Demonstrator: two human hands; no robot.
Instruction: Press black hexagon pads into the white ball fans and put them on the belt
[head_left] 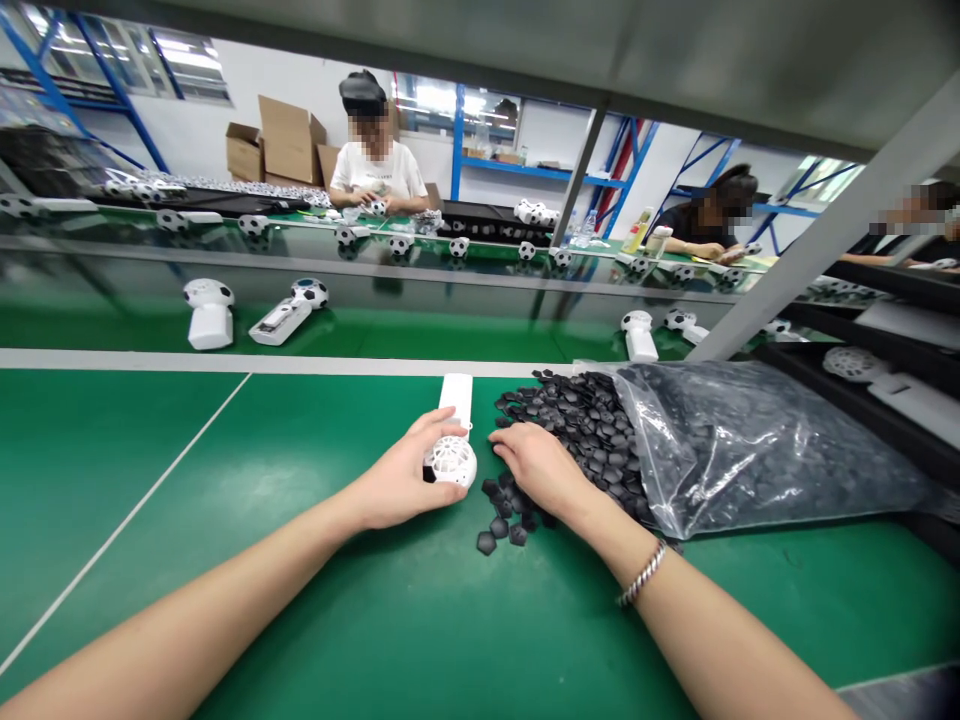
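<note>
My left hand is wrapped round the round grille head of a white handheld fan, which lies on the green work surface with its handle pointing away from me. One black patch shows on the side of its head. Just to the right, my right hand has its thumb and fingers pinched together at the left edge of a heap of black pentagon pieces. Whether a piece sits between those fingertips is too small to tell. A few loose pentagon pieces lie below that hand.
A clear plastic bag full of black pieces lies open at the right. Beyond the pale strip runs a green belt with football-patterned fans. A slanted grey post and black trays stand at right. Co-workers sit opposite.
</note>
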